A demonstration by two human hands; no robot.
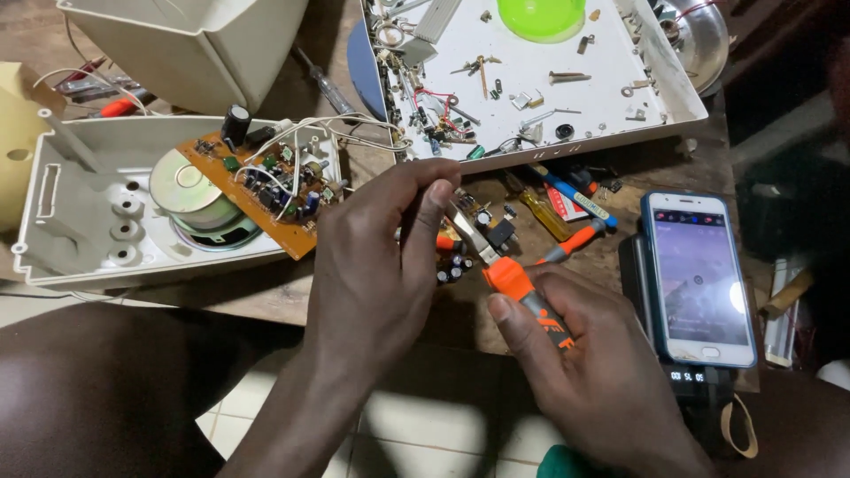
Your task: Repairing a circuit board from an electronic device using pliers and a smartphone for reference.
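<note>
Head view: the right hand (584,372) is clenched around the orange-and-grey rubber handle of a pair of metal cutting pliers (496,257), whose jaws point up and left toward the left hand (381,265). The left hand's fingers (434,190) pinch something small right at the plier tips; it is too small to tell what it is. Both hands hover just in front of the edge of the brown wooden tabletop (283,296).

Taking the pliers as landmark: just beyond the jaws lies a small board with black cylindrical capacitors (456,265). Far left of them sits an open grey plastic casing (80,212) holding a round speaker and an orange circuit board (266,190) trailing white wires. Above them is a white metal tray (620,80) strewn with screws and small parts. To their right stands a smartphone (699,279) with a lit screen, and between the two lie screwdrivers with yellow and blue handles (558,208).

The main risk, as I judge it: the fingertips sit very close to the cutting jaws, so a hard squeeze could nip skin, or the tiny piece could spring away and be lost among the clutter.
</note>
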